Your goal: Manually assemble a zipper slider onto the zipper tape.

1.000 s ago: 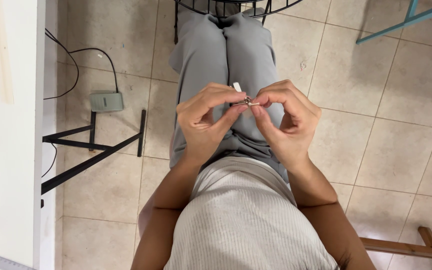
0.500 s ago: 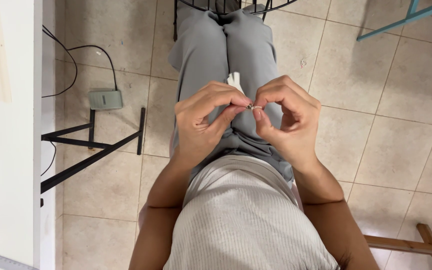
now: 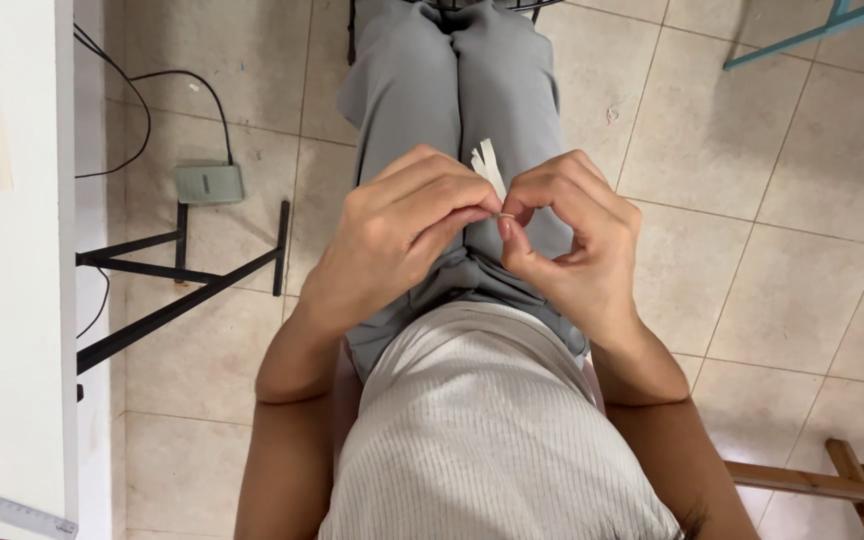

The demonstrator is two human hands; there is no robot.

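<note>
Over my lap, in grey trousers, both hands meet fingertip to fingertip. My left hand and my right hand pinch one tiny pale object between thumbs and forefingers; it is too small to identify. A small white strip lies on the trousers just beyond the fingers. My ribbed white top fills the lower middle of the view.
A white table edge runs down the left side, with black metal legs on the beige tiled floor. A grey power adapter with black cables lies near them. Wooden bars show at lower right, a teal frame at upper right.
My hands stay pinched together on the tiny object and have drifted slightly lower in the view. The white strip on my lap shows more clearly now.
</note>
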